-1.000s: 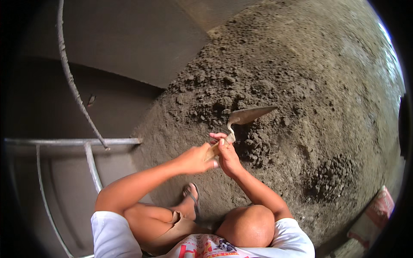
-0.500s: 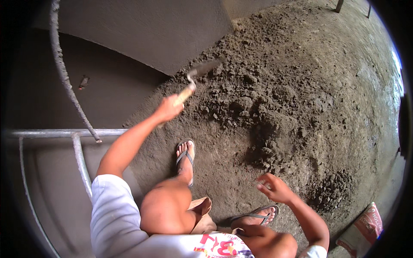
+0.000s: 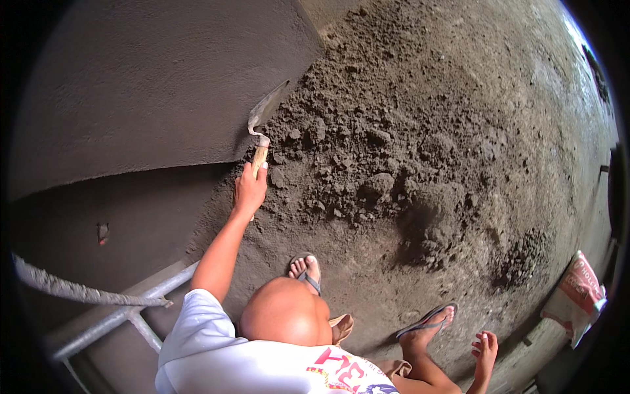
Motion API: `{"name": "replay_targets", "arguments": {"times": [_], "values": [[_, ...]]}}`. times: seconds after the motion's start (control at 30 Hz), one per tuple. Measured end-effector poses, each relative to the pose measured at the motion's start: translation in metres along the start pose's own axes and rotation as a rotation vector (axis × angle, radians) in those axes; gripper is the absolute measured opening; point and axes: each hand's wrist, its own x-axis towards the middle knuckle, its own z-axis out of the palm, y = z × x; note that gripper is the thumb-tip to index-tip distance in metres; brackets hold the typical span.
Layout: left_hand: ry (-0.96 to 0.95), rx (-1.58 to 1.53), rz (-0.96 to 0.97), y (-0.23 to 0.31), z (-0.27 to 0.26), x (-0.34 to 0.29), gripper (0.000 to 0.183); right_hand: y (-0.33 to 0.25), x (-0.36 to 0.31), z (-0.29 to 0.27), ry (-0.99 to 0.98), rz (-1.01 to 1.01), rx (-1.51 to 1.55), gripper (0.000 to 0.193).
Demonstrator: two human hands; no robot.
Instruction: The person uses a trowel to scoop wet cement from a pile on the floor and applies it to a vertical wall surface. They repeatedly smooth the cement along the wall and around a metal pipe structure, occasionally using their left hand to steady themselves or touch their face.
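Observation:
My left hand is closed round the wooden handle of a trowel. Its metal blade points up and away, edge-on beside the lower edge of a grey plastered wall, where the wall meets the loose mortar mix. Whether the blade touches the plaster I cannot tell. Out at the lower right, my right hand hangs near my sandalled foot with its fingers loosely bent and apart, holding nothing.
Grey metal scaffold tubing and a mortar-crusted rod stand at the lower left. A red-and-white sack lies at the far right. A small dark gravel heap sits before it. My sandalled feet are on the dirt floor.
The trowel has swung from over the mix to the wall's edge, its blade turned on edge. My right hand has dropped outward to the right. My view has turned, and my feet have shifted.

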Motion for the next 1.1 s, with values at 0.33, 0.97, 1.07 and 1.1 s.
{"name": "replay_targets", "arguments": {"times": [0.33,0.97,1.07,1.1], "values": [[-0.035,0.095,0.020,-0.014,0.003,0.033,0.052,-0.025,0.049,0.104,-0.448,-0.369,-0.053,0.025],[-0.422,-0.204,-0.034,0.001,0.013,-0.016,0.027,-0.043,0.017,0.167,-0.585,-0.630,-0.193,0.026],[-0.520,-0.120,0.133,0.027,0.015,-0.061,0.030,-0.043,0.014,0.172,-0.604,-0.609,-0.231,0.027],[-0.423,-0.100,0.145,0.017,0.037,-0.069,0.032,-0.046,0.014,0.176,-0.635,-0.610,-0.237,0.027]]}}
